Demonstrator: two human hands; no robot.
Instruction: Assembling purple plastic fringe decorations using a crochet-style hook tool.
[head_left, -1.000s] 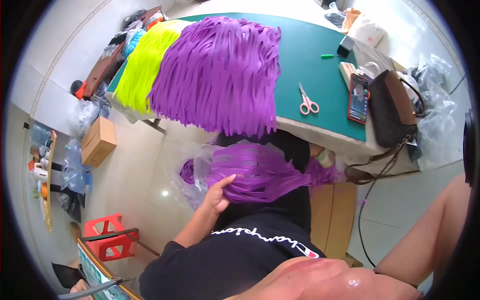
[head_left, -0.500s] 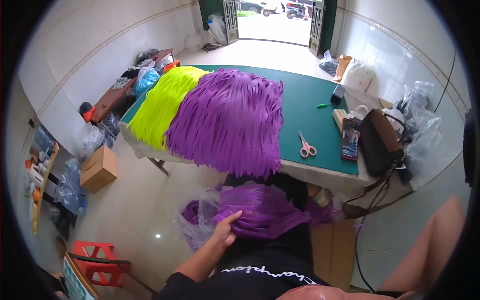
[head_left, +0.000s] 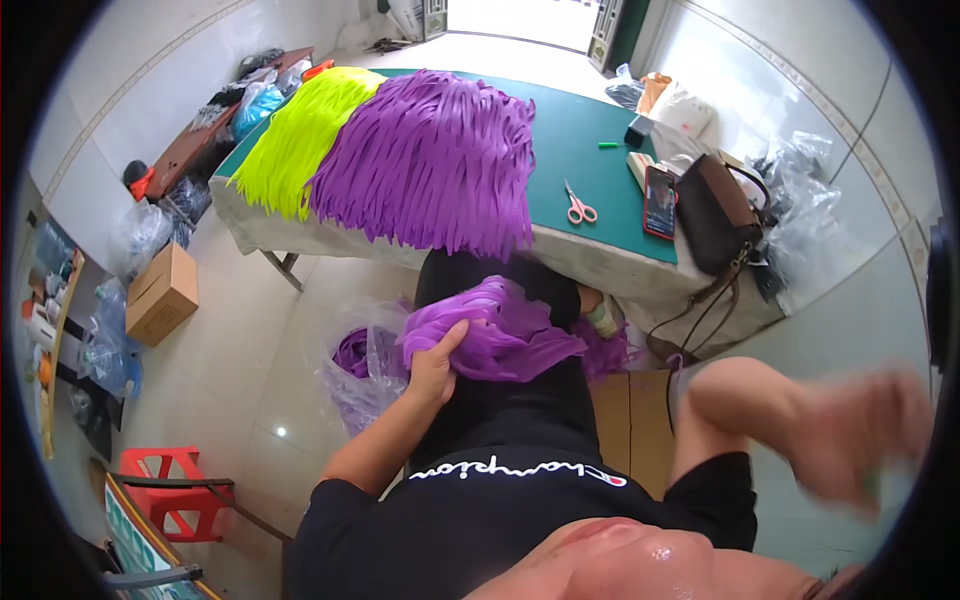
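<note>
Purple strip bundle, held on my lap

My left hand grips a bundle of purple strips resting on my lap, below the near edge of the green tabletop. My right hand is raised, blurred; grip unreadable. Beside my left knee: clear bag containing more purple strips.

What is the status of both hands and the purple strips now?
Left hand gripping purple strip bundle on lap. Right hand raised, blurred, apparently empty. Nothing blocking.
</note>
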